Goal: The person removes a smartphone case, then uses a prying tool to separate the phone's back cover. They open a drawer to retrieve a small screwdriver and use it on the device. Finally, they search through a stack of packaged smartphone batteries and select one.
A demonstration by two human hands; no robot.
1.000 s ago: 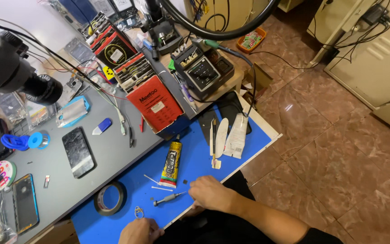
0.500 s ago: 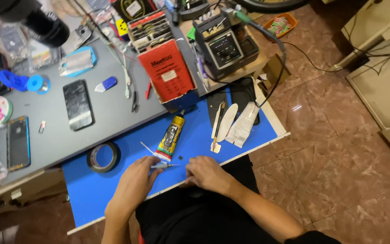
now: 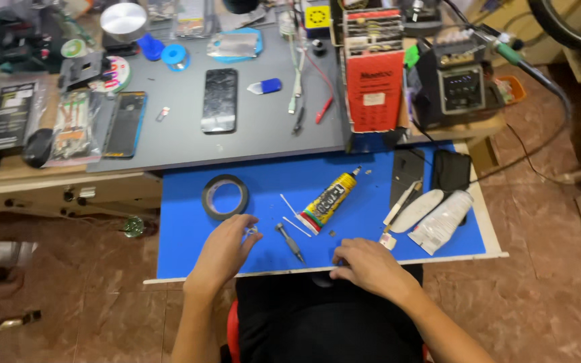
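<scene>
On the blue mat (image 3: pixel 189 195), my left hand (image 3: pixel 226 249) sits at about 7 o'clock, fingers curled, pinching a small pale part (image 3: pixel 253 231) at the fingertips; can't tell what it is. Screwdriver (image 3: pixel 290 243) lies just beside it at 3 o'clock, untouched. My right hand (image 3: pixel 364 263) rests flat at the mat's near edge, loosely open, holding nothing. Glue tube (image 3: pixel 331 200) at 12 o'clock from the screwdriver, tape roll (image 3: pixel 225 196) at 11.

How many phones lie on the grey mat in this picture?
2. A black phone lies face up near the mat's middle; a blue-edged phone lies at its left edge. Others may be hidden among the clutter beyond.
</scene>
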